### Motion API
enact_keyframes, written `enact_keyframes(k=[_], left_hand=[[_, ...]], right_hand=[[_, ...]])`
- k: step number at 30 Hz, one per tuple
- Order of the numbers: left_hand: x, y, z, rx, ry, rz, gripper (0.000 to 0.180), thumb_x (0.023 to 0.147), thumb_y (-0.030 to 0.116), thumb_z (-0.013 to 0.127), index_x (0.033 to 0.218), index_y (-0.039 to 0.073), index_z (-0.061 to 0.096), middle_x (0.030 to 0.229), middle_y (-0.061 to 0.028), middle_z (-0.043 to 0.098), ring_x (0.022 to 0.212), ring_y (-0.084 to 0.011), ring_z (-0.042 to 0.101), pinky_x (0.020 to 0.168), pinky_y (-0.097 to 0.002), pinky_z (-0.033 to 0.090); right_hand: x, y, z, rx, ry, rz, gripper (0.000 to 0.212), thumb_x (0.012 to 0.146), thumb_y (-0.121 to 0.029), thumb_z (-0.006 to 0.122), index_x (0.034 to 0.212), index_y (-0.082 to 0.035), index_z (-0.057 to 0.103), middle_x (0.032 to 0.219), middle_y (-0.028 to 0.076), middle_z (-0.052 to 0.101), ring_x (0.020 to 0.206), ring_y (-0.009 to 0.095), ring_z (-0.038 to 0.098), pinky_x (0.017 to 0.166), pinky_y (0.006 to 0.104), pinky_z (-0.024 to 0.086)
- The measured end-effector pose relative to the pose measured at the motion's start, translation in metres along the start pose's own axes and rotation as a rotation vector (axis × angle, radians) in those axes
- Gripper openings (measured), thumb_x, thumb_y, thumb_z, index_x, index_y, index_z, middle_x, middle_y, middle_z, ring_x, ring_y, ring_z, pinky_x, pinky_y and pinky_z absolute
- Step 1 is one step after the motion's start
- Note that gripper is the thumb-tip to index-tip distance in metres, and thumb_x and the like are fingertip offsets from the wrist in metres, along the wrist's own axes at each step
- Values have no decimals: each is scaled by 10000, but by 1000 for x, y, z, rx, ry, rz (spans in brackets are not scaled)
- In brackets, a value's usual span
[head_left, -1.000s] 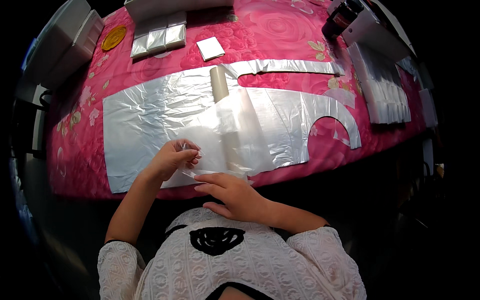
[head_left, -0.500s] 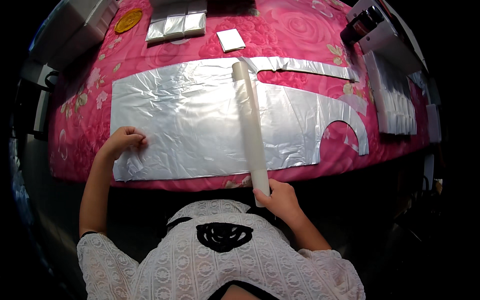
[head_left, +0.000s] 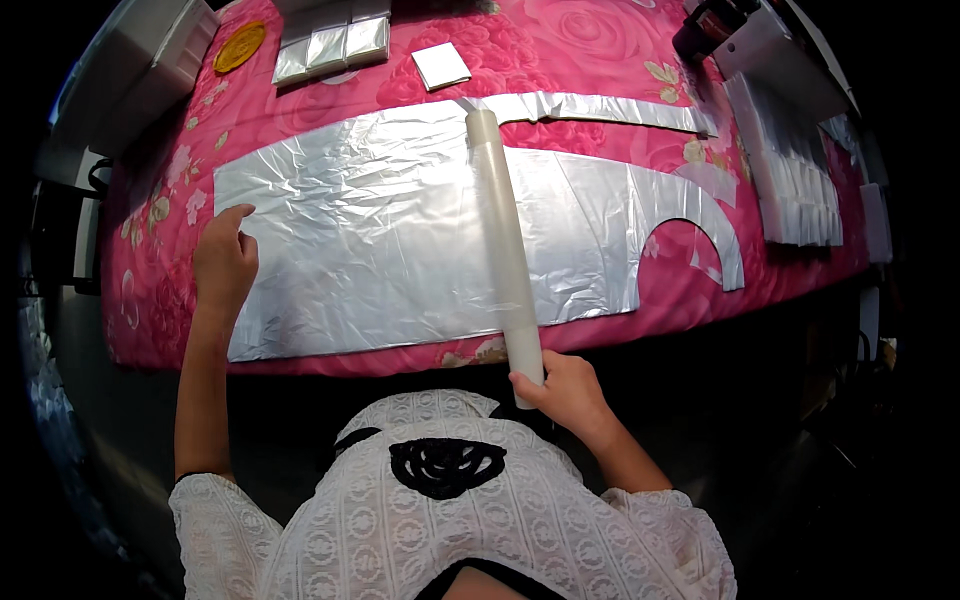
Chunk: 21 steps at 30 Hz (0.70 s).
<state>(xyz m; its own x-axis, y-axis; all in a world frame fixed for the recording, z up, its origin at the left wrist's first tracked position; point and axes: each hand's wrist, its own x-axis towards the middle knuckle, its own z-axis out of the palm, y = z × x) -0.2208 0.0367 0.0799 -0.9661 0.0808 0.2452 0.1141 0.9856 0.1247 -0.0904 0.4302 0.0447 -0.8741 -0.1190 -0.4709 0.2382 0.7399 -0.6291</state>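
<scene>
A thin, silvery plastic apron lies spread over the table, its curved cut-outs and straps toward the right. Across it rests a long pale tube, running from the far edge to past the near table edge. My right hand is closed round the tube's near end. At the apron's left edge is my left hand, holding nothing visible, its index finger stretched toward the far side. Its remaining fingers are partly hidden.
A pink floral cloth covers the table. Beyond the apron lie a small white folded packet, stacked clear packets and a yellow disc. More packets and a dark bottle stand right; white boxes stand left.
My left hand has moved away from me along the apron's left edge, and its fingers have straightened. The crumpled near-left corner now lies flatter. My right hand keeps hold of the tube.
</scene>
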Motion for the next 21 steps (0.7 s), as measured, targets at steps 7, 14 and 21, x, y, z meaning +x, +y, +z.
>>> enact_keyframes(k=[7, 14, 21], left_hand=[[-10, 186, 85, -502, -122, 389, 576, 797, 84, 499, 1338, -31, 342, 1407, -212, 320, 1318, -357, 287, 1085, -444, 221], [2, 188, 129, -356, -167, 369, 656, 804, 196, 441, 1362, -92, 252, 1433, -252, 246, 1356, -360, 209, 1105, -468, 149], [2, 189, 128, -298, -187, 386, 684, 785, 190, 430, 1365, -113, 230, 1437, -267, 222, 1365, -360, 187, 1108, -465, 136]], right_hand=[[1, -4, -2, -83, -34, -6, 435, 757, -437, 627, 798, -3, 631, 703, 182, 635, 676, 341, 634, 630, 409, 497], [56, -19, -38, -159, -169, -118, 537, 769, -523, 613, 722, 10, 651, 670, 171, 634, 639, 333, 628, 621, 395, 491], [221, -57, -75, 335, -74, -20, 536, 851, -469, 571, 785, 59, 634, 631, 102, 618, 546, 159, 605, 548, 260, 488]])
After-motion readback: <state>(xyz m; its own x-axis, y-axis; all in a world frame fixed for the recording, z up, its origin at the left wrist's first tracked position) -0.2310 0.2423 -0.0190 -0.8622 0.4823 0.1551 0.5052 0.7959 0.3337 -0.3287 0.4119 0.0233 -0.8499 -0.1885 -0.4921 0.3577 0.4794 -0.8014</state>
